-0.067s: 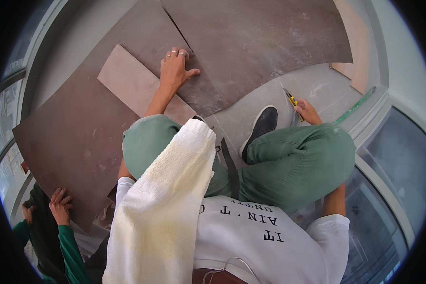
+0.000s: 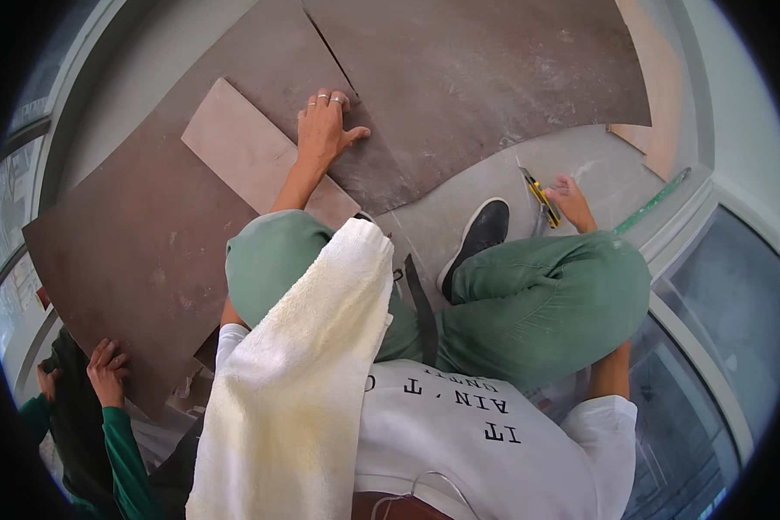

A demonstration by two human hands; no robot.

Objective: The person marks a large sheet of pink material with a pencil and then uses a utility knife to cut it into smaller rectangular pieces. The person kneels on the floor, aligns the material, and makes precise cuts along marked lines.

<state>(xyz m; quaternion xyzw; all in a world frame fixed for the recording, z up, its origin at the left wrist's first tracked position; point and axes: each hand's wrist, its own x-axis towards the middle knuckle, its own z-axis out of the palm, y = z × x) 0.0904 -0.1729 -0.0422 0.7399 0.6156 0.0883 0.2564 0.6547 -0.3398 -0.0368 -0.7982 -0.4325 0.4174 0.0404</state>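
Observation:
My left hand (image 2: 323, 134), with rings on its fingers, lies with thumb stretched out on the large brown sheet (image 2: 477, 78), beside the end of a dark slit. Under my left forearm is a pale rectangular board (image 2: 243, 139), lying on the sheet. A yellow and black utility knife (image 2: 541, 196) rests on the grey floor with its blade out. Just right of it is my right hand (image 2: 572, 203), fingers apart and holding nothing, near my bent knee.
Another person's hand (image 2: 107, 373) touches the sheet's lower left edge. A green strip (image 2: 654, 203) lies along the wall by the windows. Pale board pieces (image 2: 646, 143) show at the right. My dark shoe (image 2: 485, 230) stands near the knife.
My right hand has let go of the utility knife and drawn slightly to the right, its fingers opening. The left hand stays at the slit.

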